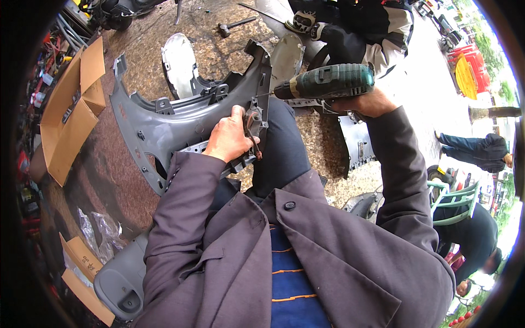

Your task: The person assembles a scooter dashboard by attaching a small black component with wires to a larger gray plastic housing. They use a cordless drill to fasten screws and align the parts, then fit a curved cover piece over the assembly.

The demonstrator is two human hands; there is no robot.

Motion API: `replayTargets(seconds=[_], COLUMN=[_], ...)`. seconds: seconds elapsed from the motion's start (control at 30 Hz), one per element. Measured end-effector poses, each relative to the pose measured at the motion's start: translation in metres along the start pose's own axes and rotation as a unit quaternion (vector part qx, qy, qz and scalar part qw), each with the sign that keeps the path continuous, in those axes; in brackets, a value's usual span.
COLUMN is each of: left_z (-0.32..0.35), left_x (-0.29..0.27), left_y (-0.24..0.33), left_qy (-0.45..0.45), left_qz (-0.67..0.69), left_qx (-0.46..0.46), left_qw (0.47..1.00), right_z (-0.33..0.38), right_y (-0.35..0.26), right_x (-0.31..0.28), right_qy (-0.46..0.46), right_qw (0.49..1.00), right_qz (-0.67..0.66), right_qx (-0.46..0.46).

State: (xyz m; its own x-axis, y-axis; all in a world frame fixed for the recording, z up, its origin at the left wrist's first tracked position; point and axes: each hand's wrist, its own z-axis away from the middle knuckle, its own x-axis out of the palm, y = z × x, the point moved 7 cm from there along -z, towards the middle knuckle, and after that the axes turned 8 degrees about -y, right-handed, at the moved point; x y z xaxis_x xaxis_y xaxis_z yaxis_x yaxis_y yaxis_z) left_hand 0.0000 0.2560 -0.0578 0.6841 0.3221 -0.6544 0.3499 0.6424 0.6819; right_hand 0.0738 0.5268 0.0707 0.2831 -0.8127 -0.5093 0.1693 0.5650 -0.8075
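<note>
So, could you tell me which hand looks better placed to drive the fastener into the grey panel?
Probably the right hand: it holds the green drill, whose bit points at the bracket. The left hand grips the grey panel there, steadying it.

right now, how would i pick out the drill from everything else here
Start at the big grey plastic panel lying across the person's lap. Just right of its top edge, the right hand holds the drill sideways, tip toward the panel. It's the only dark green, barrel-shaped tool among grey parts.

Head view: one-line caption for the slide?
Seated person's left hand steadies a grey plastic fairing panel on the knee while the right hand aims a green cordless drill at it.
</note>
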Motion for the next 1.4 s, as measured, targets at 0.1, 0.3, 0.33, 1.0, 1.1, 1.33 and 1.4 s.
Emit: replayTargets(seconds=[0.1,0.3,0.33,1.0,1.1,1.33,1.4], left_z=[0.000,-0.002,-0.002,-0.004,-0.005,-0.006,-0.005], left_x=[-0.001,0.001,0.000,0.004,0.006,0.007,0.005], left_y=[0.001,0.002,0.003,-0.001,-0.005,-0.009,-0.006], left_qy=[0.002,-0.035,-0.037,-0.051,-0.056,-0.066,-0.058], left_qz=[-0.003,-0.016,-0.017,-0.006,0.011,0.004,-0.001], left_qx=[0.014,0.007,0.007,-0.008,-0.009,-0.024,-0.016], left_qw=[1.000,0.999,0.999,0.999,0.998,0.998,0.998], right_z=[-0.002,-0.003,-0.003,-0.101,-0.115,-0.114,-0.107], right_y=[0.002,0.001,0.001,-0.026,-0.031,-0.028,-0.030], right_x=[-0.001,-0.001,0.000,-0.037,-0.036,-0.032,-0.033], right_qy=[-0.004,0.000,0.000,-0.185,-0.196,-0.183,-0.163], right_qw=[1.000,1.000,0.999,0.969,0.956,0.958,0.955], right_qz=[0.001,-0.029,-0.028,0.122,0.192,0.210,0.240], right_qx=[0.000,0.012,0.016,0.110,0.101,0.076,0.062])
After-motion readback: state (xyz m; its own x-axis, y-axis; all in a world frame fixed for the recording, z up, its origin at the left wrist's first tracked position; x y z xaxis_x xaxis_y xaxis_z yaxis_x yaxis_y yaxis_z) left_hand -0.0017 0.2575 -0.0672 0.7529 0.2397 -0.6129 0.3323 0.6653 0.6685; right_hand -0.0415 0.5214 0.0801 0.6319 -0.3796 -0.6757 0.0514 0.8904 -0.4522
